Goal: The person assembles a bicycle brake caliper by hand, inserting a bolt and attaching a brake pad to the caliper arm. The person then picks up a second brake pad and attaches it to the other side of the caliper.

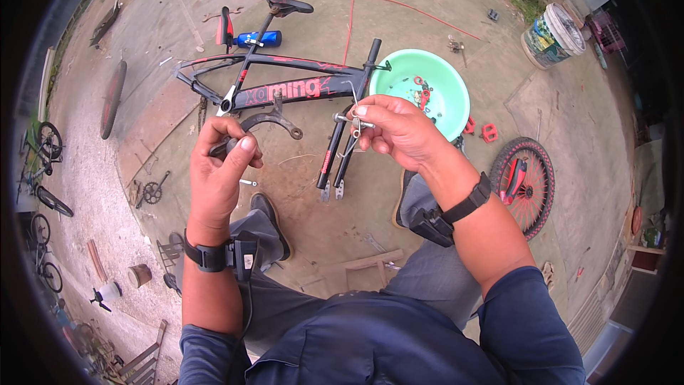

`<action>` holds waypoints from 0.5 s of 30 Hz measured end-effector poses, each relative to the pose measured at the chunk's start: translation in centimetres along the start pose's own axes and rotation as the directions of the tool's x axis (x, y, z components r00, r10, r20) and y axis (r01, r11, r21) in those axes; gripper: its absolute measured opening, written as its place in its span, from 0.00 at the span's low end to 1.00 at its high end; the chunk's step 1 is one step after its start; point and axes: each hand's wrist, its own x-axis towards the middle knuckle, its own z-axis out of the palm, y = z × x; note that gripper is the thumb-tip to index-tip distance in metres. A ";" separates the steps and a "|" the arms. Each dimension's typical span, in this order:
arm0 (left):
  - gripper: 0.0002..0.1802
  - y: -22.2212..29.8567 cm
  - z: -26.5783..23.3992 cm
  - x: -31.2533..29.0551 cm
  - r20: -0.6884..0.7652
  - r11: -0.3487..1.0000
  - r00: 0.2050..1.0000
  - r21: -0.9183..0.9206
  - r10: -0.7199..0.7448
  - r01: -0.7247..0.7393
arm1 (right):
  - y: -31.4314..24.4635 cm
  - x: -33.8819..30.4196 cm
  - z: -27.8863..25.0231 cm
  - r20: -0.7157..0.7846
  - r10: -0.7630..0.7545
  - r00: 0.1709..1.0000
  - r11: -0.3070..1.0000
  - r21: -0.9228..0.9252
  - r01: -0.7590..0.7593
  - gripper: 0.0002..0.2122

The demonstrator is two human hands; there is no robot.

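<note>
Navy shirt (356, 335), then metal part (354, 122) at right grip's (399, 128) fingertips

Over at eleven o'clock, a red-lettered black metal bicycle frame (303, 90) and a blue cylindrical bottle (265, 39); at twelve, a silvery metal fitting (344, 118); toward one, a round mint-green plastic basin (447, 75); at three, a black-tyred wheel (527, 191), spokes and tread pattern red.

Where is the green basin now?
In the head view, the green basin sits just right of the bicycle frame's front end, beyond the right hand.
</note>
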 end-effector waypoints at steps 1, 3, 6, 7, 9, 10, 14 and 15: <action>0.09 0.0 0.0 0.0 0.011 1.000 1.000 -0.019 0.004 -0.004 | 0.0 -0.1 0.0 -0.001 -0.003 1.000 1.000 0.000 0.003 0.10; 0.09 0.1 -0.1 0.0 0.039 0.996 0.999 -0.088 0.033 -0.030 | -0.1 -0.1 0.0 -0.006 -0.004 1.000 1.000 0.000 0.004 0.10; 0.11 0.2 -0.2 0.0 0.074 0.987 0.997 -0.160 0.037 -0.025 | -0.1 -0.2 0.1 -0.008 -0.002 1.000 1.000 0.002 0.002 0.10; 0.12 0.3 -0.3 0.0 0.094 0.987 0.995 -0.163 0.031 -0.016 | -0.1 -0.1 0.1 -0.004 -0.003 1.000 1.000 0.004 0.003 0.10; 0.13 0.4 -0.4 -0.2 0.135 0.986 0.991 -0.169 0.020 0.004 | -0.1 -0.2 0.1 -0.005 -0.002 1.000 1.000 0.001 0.002 0.10; 0.13 0.4 -0.4 -0.1 0.149 0.985 0.988 -0.175 0.030 -0.004 | -0.2 -0.1 0.1 -0.008 -0.001 1.000 1.000 -0.006 0.001 0.10; 0.13 0.1 -0.4 0.0 0.190 0.976 0.980 -0.217 0.058 -0.015 | -0.2 -0.1 0.3 -0.014 0.005 1.000 1.000 -0.008 -0.005 0.10; 0.13 0.0 -0.3 0.0 0.192 0.971 0.980 -0.238 0.059 -0.012 | -0.2 -0.1 0.3 -0.010 0.003 1.000 1.000 -0.008 -0.003 0.10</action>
